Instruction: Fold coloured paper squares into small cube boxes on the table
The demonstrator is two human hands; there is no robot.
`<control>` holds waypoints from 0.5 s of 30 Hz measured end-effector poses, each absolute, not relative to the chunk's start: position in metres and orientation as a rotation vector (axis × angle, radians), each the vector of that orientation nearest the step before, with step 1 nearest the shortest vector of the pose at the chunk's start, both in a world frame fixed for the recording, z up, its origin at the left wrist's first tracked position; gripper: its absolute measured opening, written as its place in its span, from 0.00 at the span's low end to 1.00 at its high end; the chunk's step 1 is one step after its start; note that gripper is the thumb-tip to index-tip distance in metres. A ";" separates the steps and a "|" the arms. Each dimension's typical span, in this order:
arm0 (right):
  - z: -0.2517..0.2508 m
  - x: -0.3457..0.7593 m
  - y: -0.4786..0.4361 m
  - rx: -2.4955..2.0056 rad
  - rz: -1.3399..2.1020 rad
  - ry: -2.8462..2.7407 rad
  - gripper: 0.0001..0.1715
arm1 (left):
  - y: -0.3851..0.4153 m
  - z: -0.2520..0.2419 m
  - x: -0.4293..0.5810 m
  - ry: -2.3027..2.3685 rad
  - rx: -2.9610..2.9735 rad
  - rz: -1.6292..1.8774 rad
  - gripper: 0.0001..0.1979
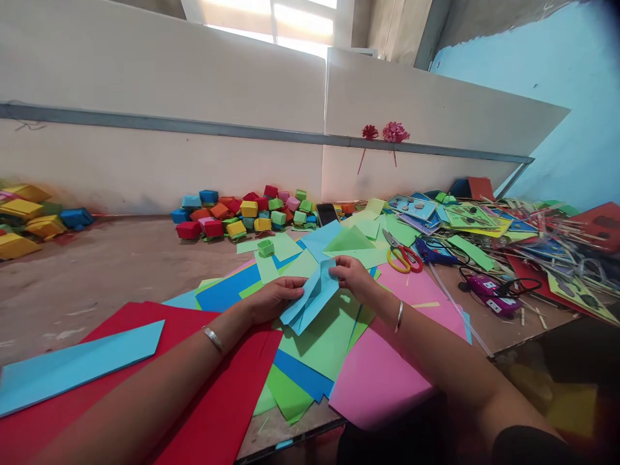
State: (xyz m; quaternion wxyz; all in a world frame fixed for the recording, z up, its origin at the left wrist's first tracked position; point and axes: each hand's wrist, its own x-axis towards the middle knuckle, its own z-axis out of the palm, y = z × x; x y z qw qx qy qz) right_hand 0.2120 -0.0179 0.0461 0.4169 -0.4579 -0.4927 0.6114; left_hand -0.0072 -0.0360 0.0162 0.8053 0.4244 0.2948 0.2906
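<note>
A light blue sheet of paper [314,298], creased and partly folded, is held above the pile between my two hands. My left hand [278,297] pinches its left edge with thumb and fingers. At the upper right corner my right hand [352,276] grips the same paper, fingers closed. Under it lie overlapping green sheets [322,345], blue sheets [227,290] and a pink sheet [378,381]. Scissors [404,252] with yellow and red handles rest just right of my right hand. Beside my left forearm is a red sheet [213,394] with a light blue strip [82,361] on it.
Small folded paper boxes [247,210] in several colours are heaped against the white wall; bigger yellow ones [29,216] stand far left. A phone [328,214] lies behind the sheets. On the right are a blue glue gun [438,252], a purple device [491,294] and piled cards [469,219].
</note>
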 end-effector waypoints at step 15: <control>0.044 0.210 -0.021 -1.166 1.372 -1.366 0.17 | -0.050 0.045 0.005 0.925 1.213 0.711 0.39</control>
